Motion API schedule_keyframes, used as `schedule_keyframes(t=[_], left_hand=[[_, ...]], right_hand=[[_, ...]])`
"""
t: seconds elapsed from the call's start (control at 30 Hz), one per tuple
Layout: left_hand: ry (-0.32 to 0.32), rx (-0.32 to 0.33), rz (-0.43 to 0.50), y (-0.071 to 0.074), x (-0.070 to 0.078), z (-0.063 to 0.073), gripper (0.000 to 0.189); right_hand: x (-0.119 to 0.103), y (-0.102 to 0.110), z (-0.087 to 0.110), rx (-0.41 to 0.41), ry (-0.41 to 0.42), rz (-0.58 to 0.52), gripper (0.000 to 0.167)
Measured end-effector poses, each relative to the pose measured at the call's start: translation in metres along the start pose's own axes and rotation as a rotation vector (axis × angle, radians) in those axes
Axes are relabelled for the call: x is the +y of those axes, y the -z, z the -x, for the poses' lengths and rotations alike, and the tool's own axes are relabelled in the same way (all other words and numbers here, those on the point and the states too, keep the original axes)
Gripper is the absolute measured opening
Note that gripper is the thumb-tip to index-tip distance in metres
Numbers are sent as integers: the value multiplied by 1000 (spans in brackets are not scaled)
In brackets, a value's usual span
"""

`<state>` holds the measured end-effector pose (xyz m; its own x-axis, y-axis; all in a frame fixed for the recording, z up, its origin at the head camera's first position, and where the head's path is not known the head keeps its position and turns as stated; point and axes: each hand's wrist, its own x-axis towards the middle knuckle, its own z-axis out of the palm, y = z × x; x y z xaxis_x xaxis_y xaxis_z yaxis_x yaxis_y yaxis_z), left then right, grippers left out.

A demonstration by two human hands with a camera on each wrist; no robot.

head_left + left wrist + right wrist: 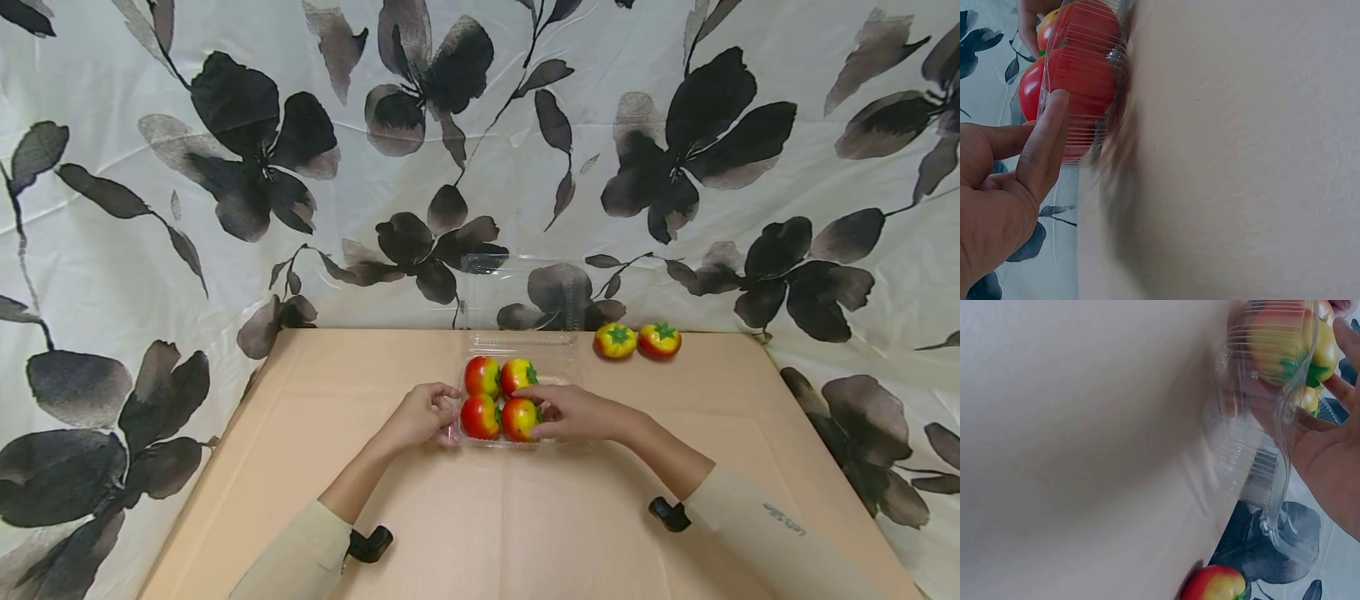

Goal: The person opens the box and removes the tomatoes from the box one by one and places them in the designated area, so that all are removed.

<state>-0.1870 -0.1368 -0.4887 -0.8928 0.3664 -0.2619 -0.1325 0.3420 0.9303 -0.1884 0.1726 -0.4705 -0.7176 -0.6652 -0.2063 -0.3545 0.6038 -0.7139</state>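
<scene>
A clear plastic clamshell box (558, 354) lies open on the board, its see-through lid (480, 292) raised behind it. Several red-and-yellow fruits with green leafy tops sit on their sides in its left part. My left hand (426, 414) pinches the box's left rim, with fingertips against the ribbed wall (1079, 134) in the left wrist view. From the right, my right hand (573, 412) reaches into the box and holds the front right fruit (519, 418) by its leafy end. Its thumb and fingers lie about that fruit (1322, 356) in the right wrist view.
Two more such fruits, one mostly yellow (615, 341) and one redder below (659, 341), stand at the board's back edge, right of the box. A white cloth with dark flowers (258, 158) hangs behind the tan board (450, 533).
</scene>
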Motion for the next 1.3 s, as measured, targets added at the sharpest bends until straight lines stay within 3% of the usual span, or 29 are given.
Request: schedule_keyframes(t=[0.23, 0.83, 1.3], left_hand=[[-3, -5, 11, 0, -1, 0, 35], [-16, 11, -11, 0, -2, 0, 32], [-31, 20, -40, 1, -1, 2, 31]], right_hand=[[-1, -7, -4, -21, -52, 19, 73], [3, -20, -11, 34, -15, -20, 70], [0, -17, -8, 16, -13, -58, 65]])
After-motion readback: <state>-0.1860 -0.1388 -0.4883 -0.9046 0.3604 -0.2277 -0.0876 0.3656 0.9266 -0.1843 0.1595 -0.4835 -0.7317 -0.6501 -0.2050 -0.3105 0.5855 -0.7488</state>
